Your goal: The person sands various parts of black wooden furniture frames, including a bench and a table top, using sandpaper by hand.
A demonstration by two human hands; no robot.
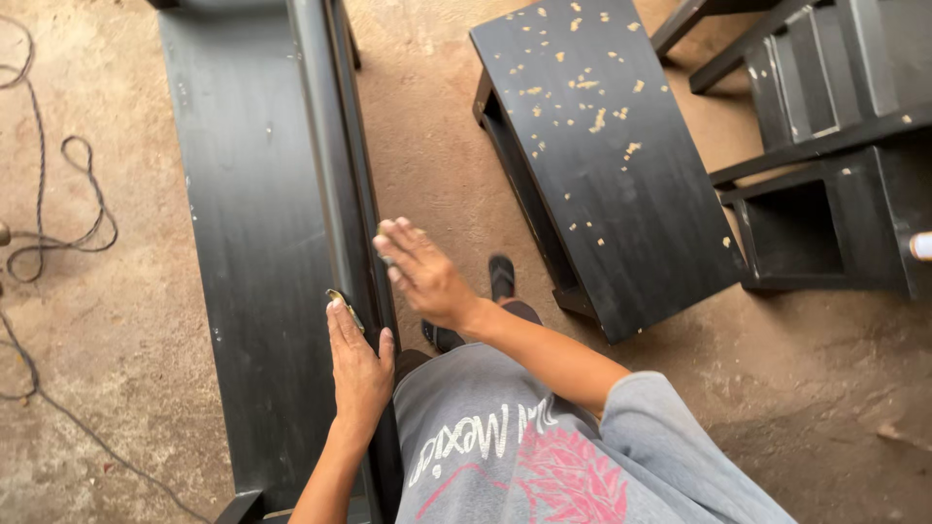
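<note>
The left hand (357, 367) lies flat on the long black desk (257, 243), near its right edge. Its fingers are pressed together and they press down on a small piece of sandpaper (344, 303), which peeks out past the fingertips. The right hand (422, 274) is in the air just right of the desk edge, open, with the fingers spread a little and nothing in it. It is near the raised black rail (335, 155) that runs along the desk from near to far.

To the right, a smaller black bench (602, 165) stands on the dirt floor (835, 388), with many little pale specks on its top. Far right are more black furniture pieces (825, 194). On the left a dark cord (58, 223) loops over the floor. A black shoe (501, 277) shows between the desk and the bench.
</note>
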